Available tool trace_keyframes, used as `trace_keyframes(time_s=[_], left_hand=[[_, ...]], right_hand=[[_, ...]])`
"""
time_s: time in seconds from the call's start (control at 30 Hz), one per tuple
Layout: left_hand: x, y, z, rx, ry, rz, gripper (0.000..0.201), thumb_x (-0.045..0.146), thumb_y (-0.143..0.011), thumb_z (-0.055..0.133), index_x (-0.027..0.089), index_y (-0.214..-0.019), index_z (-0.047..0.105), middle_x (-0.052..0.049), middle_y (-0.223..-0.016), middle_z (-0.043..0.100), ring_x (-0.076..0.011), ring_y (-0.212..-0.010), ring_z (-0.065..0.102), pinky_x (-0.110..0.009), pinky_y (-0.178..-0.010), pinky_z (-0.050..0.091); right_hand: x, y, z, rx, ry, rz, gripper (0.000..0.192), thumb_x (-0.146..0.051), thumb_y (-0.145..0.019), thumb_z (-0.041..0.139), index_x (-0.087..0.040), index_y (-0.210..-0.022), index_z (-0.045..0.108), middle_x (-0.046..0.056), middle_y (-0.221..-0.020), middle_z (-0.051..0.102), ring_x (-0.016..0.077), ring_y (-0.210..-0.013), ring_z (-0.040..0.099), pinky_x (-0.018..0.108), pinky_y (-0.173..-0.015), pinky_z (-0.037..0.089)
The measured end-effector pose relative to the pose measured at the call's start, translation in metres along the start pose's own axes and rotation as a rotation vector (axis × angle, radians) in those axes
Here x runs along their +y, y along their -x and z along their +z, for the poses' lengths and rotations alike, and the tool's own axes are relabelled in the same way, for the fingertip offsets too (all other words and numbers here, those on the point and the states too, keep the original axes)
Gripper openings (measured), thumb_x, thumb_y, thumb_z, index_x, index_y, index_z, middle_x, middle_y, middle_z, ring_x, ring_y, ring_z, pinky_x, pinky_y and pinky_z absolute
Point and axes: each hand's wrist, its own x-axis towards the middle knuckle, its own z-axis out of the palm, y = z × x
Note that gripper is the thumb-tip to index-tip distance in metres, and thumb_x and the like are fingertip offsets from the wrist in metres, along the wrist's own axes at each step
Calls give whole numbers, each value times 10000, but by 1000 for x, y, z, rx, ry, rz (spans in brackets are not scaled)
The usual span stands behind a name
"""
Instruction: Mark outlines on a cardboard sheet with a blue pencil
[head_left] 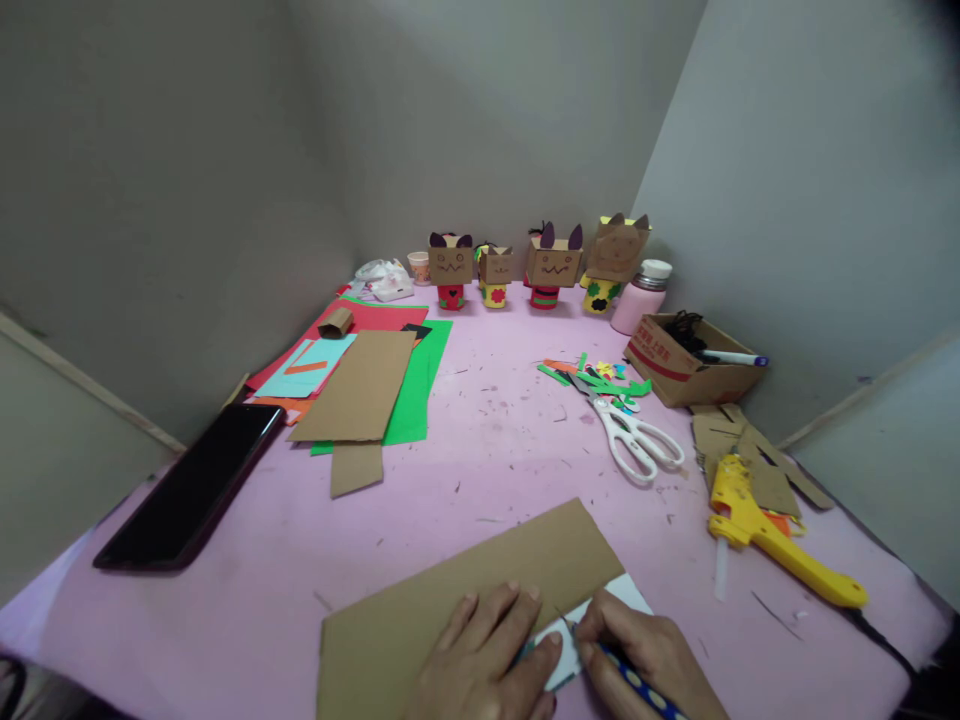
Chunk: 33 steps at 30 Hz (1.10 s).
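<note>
Bearing illegible red print: cardboard box (694, 372).

Two hands mark a cardboard sheet on a pink craft bench.

The left hand (480, 655) lies flat, pressing the cardboard sheet (457, 600) and a white template (600, 625) beside it. The right hand (645, 660) grips a blue spotted pencil (634, 682), tip at the template's edge. White scissors (634, 440) and a yellow glue gun (765, 535) lie to the right, a dark phone (195, 485) to the left (screen off). Four cardboard animal figures (536, 262) stand along the back wall.
</note>
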Motion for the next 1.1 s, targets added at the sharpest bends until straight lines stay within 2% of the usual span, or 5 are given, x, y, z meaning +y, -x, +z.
trace_keyframes(time_s=[0.27,0.53,0.7,0.9,1.1], left_hand=[[0,1,-1,-26,-6,3,240,399,-945,470,311,-1052,665,44,-1087,708,-156,-956,663,-245,-756,538],[0,-1,-1,1,-15,-10,320,370,-988,358,316,-1015,672,60,-1053,718,-150,-928,672,-255,-734,543],[-1,0,0,-18,-5,0,244,402,-948,464,307,-1042,667,38,-1085,705,-160,-957,658,-255,-756,530],[0,2,2,-6,2,-18,245,398,-952,451,312,-1037,663,48,-1099,697,-156,-978,644,-250,-774,517],[0,4,1,-32,-1,-1,228,414,-921,512,314,-1064,659,32,-1113,692,-161,-990,636,-248,-789,518]], right_hand=[[2,1,0,-6,-35,-8,197,-249,-799,372,-243,-657,507,-19,-572,634,128,-513,590,203,-522,393],[2,2,1,8,-8,-37,195,-233,-797,369,-242,-645,491,-23,-556,631,121,-484,578,197,-499,386],[2,2,1,34,9,-66,203,-215,-792,361,-240,-631,484,-24,-546,622,115,-472,556,201,-491,368],[3,3,0,10,-47,-30,166,-208,-750,362,-243,-613,451,-43,-527,589,109,-468,546,200,-484,351],[2,4,0,41,-91,-29,175,-240,-785,362,-242,-638,457,-49,-525,584,108,-465,530,202,-472,337]])
